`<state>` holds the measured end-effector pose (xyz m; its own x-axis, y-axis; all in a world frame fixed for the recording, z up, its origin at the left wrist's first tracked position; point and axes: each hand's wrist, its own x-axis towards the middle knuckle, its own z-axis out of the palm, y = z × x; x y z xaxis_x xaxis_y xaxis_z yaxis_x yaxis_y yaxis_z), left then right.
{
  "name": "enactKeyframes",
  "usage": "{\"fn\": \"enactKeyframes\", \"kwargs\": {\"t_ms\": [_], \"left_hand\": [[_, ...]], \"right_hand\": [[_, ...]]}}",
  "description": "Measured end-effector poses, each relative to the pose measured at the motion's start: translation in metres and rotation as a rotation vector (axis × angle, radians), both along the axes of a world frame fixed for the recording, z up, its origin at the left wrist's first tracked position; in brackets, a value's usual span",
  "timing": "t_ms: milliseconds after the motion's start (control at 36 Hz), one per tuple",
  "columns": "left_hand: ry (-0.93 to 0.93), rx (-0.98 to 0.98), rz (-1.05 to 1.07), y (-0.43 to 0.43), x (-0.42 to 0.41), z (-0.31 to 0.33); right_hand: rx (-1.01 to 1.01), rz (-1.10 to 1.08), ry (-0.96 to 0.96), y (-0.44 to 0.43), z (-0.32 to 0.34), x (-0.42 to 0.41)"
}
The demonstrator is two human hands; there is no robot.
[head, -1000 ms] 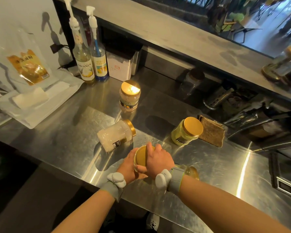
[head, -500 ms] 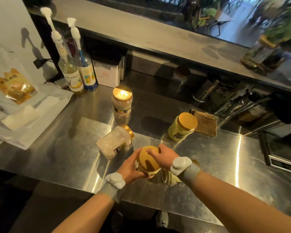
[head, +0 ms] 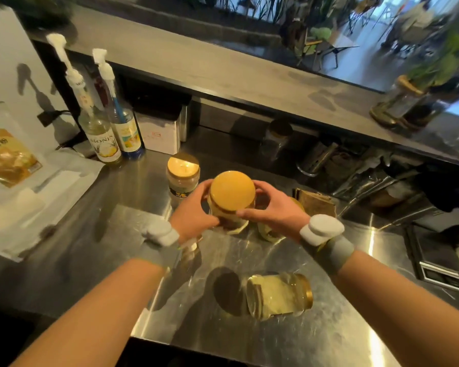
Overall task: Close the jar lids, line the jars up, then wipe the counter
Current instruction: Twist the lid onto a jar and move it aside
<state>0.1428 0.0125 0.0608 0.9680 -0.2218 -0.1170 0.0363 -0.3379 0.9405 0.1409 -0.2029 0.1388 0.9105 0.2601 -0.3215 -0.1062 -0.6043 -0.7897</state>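
Both hands hold one jar with a gold lid (head: 232, 192) upright above the steel counter (head: 112, 234). My left hand (head: 194, 211) grips its left side and my right hand (head: 274, 210) its right side. Behind it stands another gold-lidded jar (head: 183, 172), upright. A jar of pale yellow contents (head: 278, 295) lies on its side near the front edge. Another jar (head: 266, 231) is mostly hidden under my right wrist. A brown cloth (head: 316, 201) lies beyond my right hand.
Two pump syrup bottles (head: 101, 133) and a white box (head: 161, 133) stand at the back left. A plastic bag with white cloths (head: 24, 197) covers the left counter. A scale (head: 440, 263) sits at the right. A raised bar ledge (head: 223, 72) runs behind.
The held jar has been lifted up and away from the front edge, toward the upright jar. My right hand shifted from the lid's top to the jar's side. The camera tilted down.
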Motion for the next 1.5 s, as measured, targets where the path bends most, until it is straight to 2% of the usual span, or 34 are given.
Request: {"fn": "enactKeyframes", "kwargs": {"t_ms": [250,417,639,750,917,1083,1250,1389,1500], "left_hand": [[-0.048,0.110,-0.055,-0.031,0.097,0.018],[-0.029,0.149,-0.028,-0.064,0.147,-0.008],[0.115,0.270,-0.007,-0.108,0.185,-0.048],[0.172,0.386,-0.002,-0.133,0.201,-0.067],[0.241,0.400,0.044,-0.159,0.212,-0.091],[0.239,0.295,0.142,-0.169,0.213,-0.103],[0.211,0.262,0.150,-0.180,0.226,-0.096],[0.206,0.306,0.116,-0.187,0.243,-0.089],[0.257,0.256,0.098,-0.188,0.247,-0.093]], "right_hand": [[-0.168,0.050,-0.203,-0.036,-0.007,0.099],[-0.150,0.011,-0.230,-0.062,-0.038,0.145],[-0.168,-0.084,-0.138,-0.096,-0.087,0.182],[-0.150,-0.159,-0.019,-0.114,-0.114,0.195],[-0.063,-0.320,0.175,-0.124,-0.145,0.210],[-0.022,-0.318,0.079,-0.129,-0.152,0.217],[-0.067,-0.327,0.004,-0.134,-0.154,0.232],[-0.023,-0.412,0.064,-0.135,-0.156,0.242],[-0.001,-0.417,0.116,-0.138,-0.156,0.245]]}}
